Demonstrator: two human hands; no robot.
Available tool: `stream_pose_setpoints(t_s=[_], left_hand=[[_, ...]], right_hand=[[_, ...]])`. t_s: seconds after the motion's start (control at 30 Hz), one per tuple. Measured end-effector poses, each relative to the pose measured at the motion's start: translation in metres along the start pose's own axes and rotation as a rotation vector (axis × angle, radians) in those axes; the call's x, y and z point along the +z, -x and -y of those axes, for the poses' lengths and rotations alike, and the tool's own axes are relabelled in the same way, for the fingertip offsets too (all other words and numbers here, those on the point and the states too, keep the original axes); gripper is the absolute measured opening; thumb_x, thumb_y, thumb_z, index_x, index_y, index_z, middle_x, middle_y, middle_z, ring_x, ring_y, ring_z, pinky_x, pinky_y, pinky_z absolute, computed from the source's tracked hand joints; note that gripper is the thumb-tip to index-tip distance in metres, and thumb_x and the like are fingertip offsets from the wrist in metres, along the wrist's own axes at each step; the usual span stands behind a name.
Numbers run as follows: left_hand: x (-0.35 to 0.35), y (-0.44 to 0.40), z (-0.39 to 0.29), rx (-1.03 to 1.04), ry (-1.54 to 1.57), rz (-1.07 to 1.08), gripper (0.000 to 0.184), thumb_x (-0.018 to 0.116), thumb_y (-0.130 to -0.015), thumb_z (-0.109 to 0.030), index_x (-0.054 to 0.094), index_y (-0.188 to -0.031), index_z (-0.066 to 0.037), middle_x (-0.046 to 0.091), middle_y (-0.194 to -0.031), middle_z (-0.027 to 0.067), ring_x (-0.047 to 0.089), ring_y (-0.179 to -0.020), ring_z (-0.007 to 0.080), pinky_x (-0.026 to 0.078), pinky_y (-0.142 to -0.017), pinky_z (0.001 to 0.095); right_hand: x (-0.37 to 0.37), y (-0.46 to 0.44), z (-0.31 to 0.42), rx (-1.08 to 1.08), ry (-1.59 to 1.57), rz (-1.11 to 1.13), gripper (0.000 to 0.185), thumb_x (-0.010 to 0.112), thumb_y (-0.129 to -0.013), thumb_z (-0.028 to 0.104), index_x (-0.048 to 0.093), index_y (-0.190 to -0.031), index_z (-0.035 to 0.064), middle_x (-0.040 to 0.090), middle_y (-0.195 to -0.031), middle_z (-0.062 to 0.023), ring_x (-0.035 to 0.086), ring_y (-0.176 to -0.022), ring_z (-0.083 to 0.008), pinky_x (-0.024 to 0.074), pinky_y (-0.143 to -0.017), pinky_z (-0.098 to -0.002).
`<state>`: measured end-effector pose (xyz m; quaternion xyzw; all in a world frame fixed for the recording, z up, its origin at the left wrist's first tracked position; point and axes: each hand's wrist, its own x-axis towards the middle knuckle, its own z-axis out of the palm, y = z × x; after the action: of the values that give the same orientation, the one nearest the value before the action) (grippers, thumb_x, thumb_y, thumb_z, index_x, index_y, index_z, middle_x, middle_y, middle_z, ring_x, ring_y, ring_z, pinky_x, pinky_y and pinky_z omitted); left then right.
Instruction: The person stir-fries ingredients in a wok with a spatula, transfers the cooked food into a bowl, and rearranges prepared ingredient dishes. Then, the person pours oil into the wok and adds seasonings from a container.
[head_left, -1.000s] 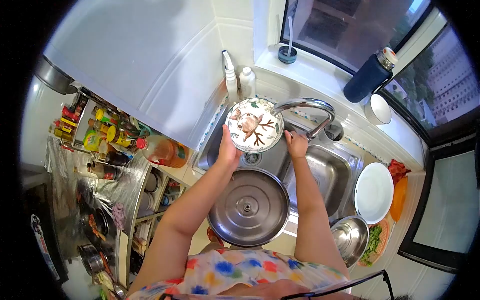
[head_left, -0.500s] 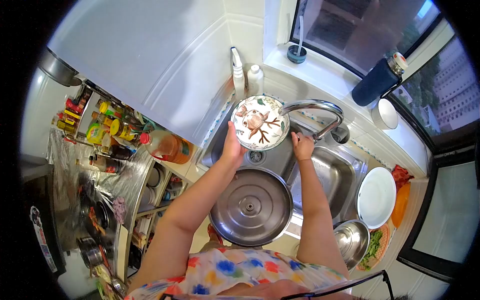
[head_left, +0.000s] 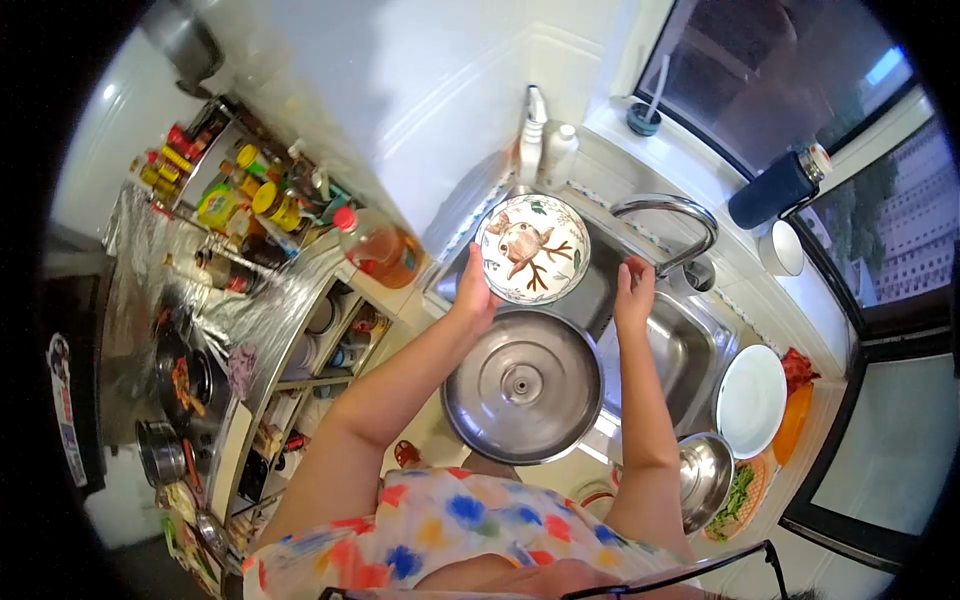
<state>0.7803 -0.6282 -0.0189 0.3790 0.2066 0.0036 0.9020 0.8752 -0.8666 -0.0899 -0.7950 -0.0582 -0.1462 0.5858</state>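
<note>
A round white dish [head_left: 533, 249] with a brown deer-like pattern is held over the left sink basin [head_left: 600, 285]. My left hand [head_left: 477, 289] grips its left edge. My right hand [head_left: 634, 291] is off to the right of the dish, its fingers raised and somewhat apart, with nothing visible in them. Beside those fingers stands the chrome faucet [head_left: 700, 222], its spout arching toward the dish. Below the dish lies a large round metal lid [head_left: 522, 385], in front of the sink.
Right of the right basin [head_left: 670, 355] are a white bowl [head_left: 751, 402], a metal bowl [head_left: 703, 480] and a basket of greens [head_left: 738, 503]. An oil bottle [head_left: 377, 248] and seasonings stand left. A dark flask [head_left: 775, 190] stands on the sill; a spray bottle [head_left: 531, 135] is behind the sink.
My right hand has come away from the faucet's base and its fingers have opened. The dish has moved from under the spout slightly left. The whole view has turned.
</note>
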Motion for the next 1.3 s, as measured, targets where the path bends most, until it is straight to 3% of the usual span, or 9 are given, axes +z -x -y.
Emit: stream_pose_setpoints(t_s=[0.13,0.23,0.43,0.5,0.63,0.77,0.83,1.1,1.3], left_hand=[[-0.026,0.056,-0.025,0.005,0.049,-0.046,0.062,0.019,-0.094,-0.053,0.031,-0.134,-0.008,0.043,-0.132,0.0109,0.048,-0.117,0.0234,0.045,-0.094,0.0398],[-0.065,0.102,-0.044,0.043,0.061,-0.035,0.064,0.018,-0.092,-0.056,0.035,-0.134,-0.01,0.044,-0.132,0.0074,0.046,-0.118,0.0207,0.042,-0.097,0.0383],[-0.177,0.215,-0.118,0.038,-0.083,-0.154,0.062,0.023,-0.091,-0.058,0.03,-0.136,-0.016,0.042,-0.133,0.0065,0.043,-0.12,0.0219,0.038,-0.097,0.0439],[-0.228,0.262,-0.145,0.115,-0.159,-0.301,0.057,0.03,-0.092,-0.054,0.029,-0.136,-0.016,0.045,-0.127,0.0083,0.047,-0.114,0.024,0.039,-0.094,0.0471],[-0.316,0.375,-0.203,0.311,-0.089,-0.459,0.033,0.042,-0.093,-0.038,0.05,-0.114,-0.014,0.058,-0.097,0.0007,0.056,-0.082,0.0101,0.045,-0.071,0.0266],[-0.383,0.48,-0.203,0.55,-0.004,-0.677,0.026,0.039,-0.095,-0.033,0.054,-0.102,-0.013,0.058,-0.085,-0.0012,0.054,-0.072,0.008,0.043,-0.064,0.0241],[-0.447,0.492,-0.276,0.437,0.097,-0.803,0.026,0.039,-0.095,-0.033,0.054,-0.101,-0.013,0.058,-0.084,-0.0013,0.053,-0.071,0.008,0.042,-0.063,0.0238],[-0.534,0.591,-0.295,0.611,0.248,-1.089,0.028,0.04,-0.095,-0.032,0.057,-0.102,-0.01,0.057,-0.083,-0.0018,0.05,-0.069,0.0081,0.039,-0.063,0.0228],[-0.583,0.603,-0.313,0.689,0.341,-1.235,0.029,0.04,-0.095,-0.035,0.057,-0.096,-0.011,0.057,-0.08,-0.002,0.051,-0.067,0.0084,0.041,-0.063,0.023]], right_hand=[[0.007,0.059,0.154,0.639,-0.538,0.449,0.04,0.053,-0.089,0.03,0.04,-0.117,0.0041,0.055,-0.103,-0.0141,0.063,-0.067,-0.0215,0.0503,-0.052,-0.028],[0.042,0.11,0.209,0.767,-0.542,0.78,0.039,0.049,-0.089,0.025,0.036,-0.117,0.0024,0.057,-0.099,-0.0157,0.062,-0.057,-0.0246,0.0485,-0.044,-0.0285],[0.14,0.202,0.268,0.85,-0.69,0.913,0.039,0.042,-0.081,0.007,0.033,-0.118,0.0024,0.06,-0.086,-0.018,0.061,-0.055,-0.0251,0.0515,-0.047,-0.0321],[0.18,0.235,0.309,0.813,-0.662,0.978,0.037,0.042,-0.081,0.008,0.036,-0.117,0.0012,0.06,-0.085,-0.0167,0.06,-0.054,-0.0239,0.0504,-0.047,-0.0302],[0.27,0.279,0.376,0.768,-0.656,1.115,0.035,0.042,-0.08,0.009,0.038,-0.113,-0.0009,0.06,-0.085,-0.0156,0.061,-0.06,-0.0231,0.0503,-0.05,-0.0297],[0.344,0.338,0.403,0.697,-0.74,1.291,0.028,0.044,-0.08,0.009,0.038,-0.106,0.0004,0.058,-0.089,-0.0173,0.06,-0.064,-0.0261,0.0506,-0.053,-0.0318],[0.459,0.348,0.447,0.861,-0.633,1.314,0.03,0.044,-0.081,0.009,0.038,-0.109,0.0005,0.057,-0.091,-0.0183,0.06,-0.065,-0.027,0.0502,-0.053,-0.0324],[0.627,0.454,0.509,0.784,-0.492,1.598,0.038,0.044,-0.079,0.007,0.037,-0.116,0.0035,0.059,-0.088,-0.0188,0.061,-0.062,-0.0267,0.0494,-0.048,-0.0324],[0.709,0.516,0.526,0.491,-0.254,1.771,0.051,0.042,-0.079,0.005,0.025,-0.127,0.0113,0.06,-0.089,-0.0183,0.061,-0.053,-0.0242,0.0504,-0.043,-0.0295]])
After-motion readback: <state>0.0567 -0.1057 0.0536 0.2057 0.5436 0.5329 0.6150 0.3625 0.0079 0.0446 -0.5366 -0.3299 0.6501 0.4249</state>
